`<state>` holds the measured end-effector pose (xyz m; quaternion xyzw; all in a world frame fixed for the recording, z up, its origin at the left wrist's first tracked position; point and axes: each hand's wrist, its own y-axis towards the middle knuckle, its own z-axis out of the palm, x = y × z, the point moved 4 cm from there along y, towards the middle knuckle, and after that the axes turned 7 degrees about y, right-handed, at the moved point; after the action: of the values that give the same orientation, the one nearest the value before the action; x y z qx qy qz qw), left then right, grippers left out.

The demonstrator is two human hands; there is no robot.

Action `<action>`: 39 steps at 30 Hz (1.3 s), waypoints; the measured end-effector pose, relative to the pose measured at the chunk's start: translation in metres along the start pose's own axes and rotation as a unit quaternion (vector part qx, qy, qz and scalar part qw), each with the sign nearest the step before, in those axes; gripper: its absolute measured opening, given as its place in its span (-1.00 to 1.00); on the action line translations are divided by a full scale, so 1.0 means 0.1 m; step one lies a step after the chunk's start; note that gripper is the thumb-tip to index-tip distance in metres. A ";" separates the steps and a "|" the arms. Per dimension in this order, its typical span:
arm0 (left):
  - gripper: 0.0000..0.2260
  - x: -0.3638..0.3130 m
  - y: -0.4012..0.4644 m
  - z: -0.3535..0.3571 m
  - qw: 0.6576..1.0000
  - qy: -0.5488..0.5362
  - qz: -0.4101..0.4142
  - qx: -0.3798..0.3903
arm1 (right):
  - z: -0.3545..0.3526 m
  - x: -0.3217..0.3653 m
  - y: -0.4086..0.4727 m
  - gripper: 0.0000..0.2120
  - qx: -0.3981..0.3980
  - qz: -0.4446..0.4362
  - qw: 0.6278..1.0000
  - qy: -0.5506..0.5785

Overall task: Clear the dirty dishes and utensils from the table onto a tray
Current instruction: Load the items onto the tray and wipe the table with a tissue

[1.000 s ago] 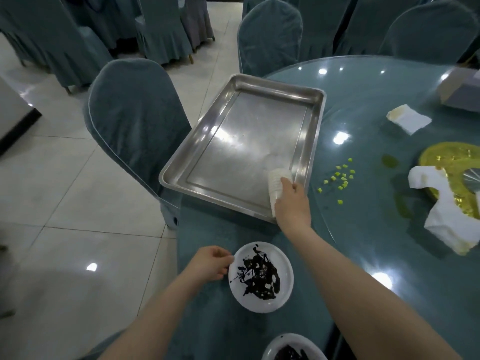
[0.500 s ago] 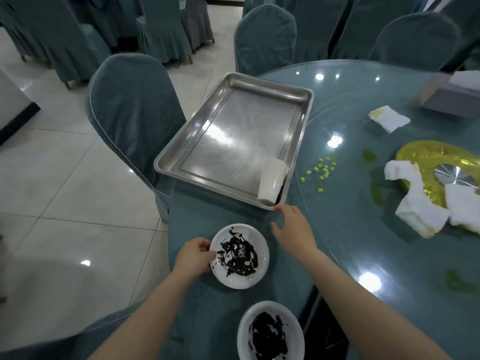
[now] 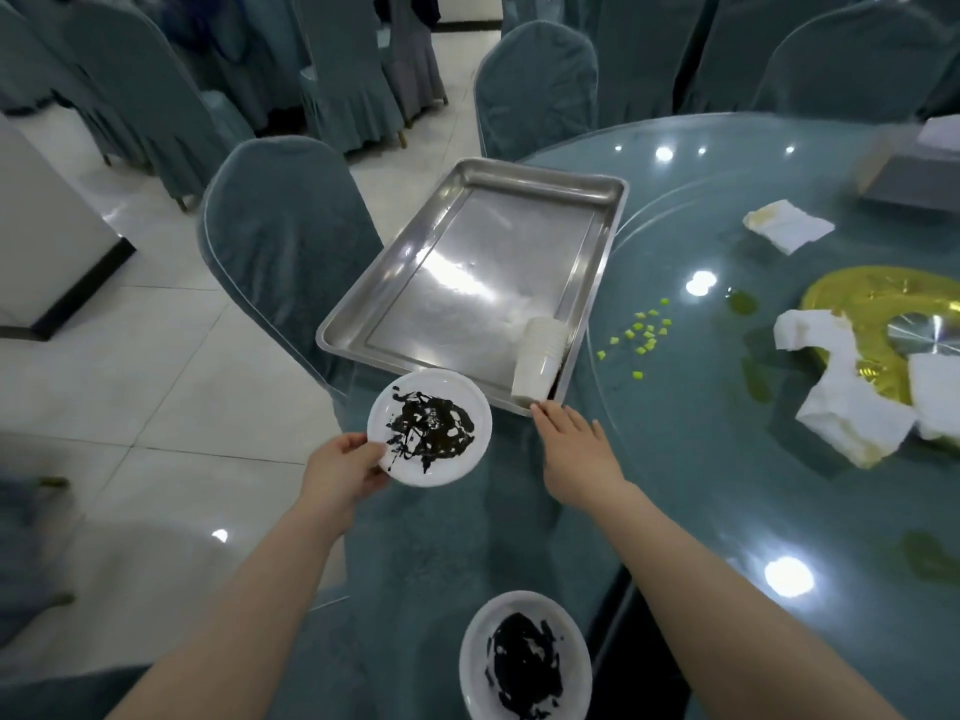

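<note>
A steel tray (image 3: pixel 467 174) lies at the table's left edge. A stack of white cups (image 3: pixel 539 362) lies on its side in the tray's near right corner. My left hand (image 3: pixel 337 472) grips the rim of a small white plate (image 3: pixel 430 427) smeared with black sauce, held up just short of the tray's near edge. My right hand (image 3: pixel 574 446) is open, fingers straight, its fingertips touching the tray's near right corner just below the cups. A second white plate (image 3: pixel 524 659) with black sauce sits at the table's near edge.
Green food bits (image 3: pixel 641 332) and oily smears lie on the glass right of the tray. Crumpled white napkins (image 3: pixel 852 402) cover a gold plate (image 3: pixel 878 304); another napkin (image 3: pixel 787 226) lies farther back. A covered chair (image 3: pixel 280 241) stands left of the tray.
My right hand let go of the cup stack in the tray and drew back to the tray's corner. My left hand lifted the dirty plate toward the tray.
</note>
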<state>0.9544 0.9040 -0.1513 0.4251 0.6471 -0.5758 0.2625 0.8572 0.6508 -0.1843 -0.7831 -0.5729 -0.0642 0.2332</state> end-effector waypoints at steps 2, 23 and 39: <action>-0.92 -0.01 0.07 0.02 0.999 -0.032 -0.009 0.002 | -0.06 0.06 0.07 -0.33 -0.015 0.006 1.000 0.008; -0.90 -0.19 0.86 0.34 0.973 0.180 -0.004 0.143 | 0.16 0.11 -0.73 -0.74 -0.059 0.137 0.984 0.095; -0.76 -0.16 0.30 0.18 0.966 0.107 -0.009 0.234 | 0.34 0.10 -1.39 -0.81 0.066 0.191 0.961 0.187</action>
<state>0.9856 0.8822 -0.1568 0.5283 0.5228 -0.6643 0.0798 0.7264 0.7069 -0.1701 -0.8351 -0.3615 -0.1261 0.3951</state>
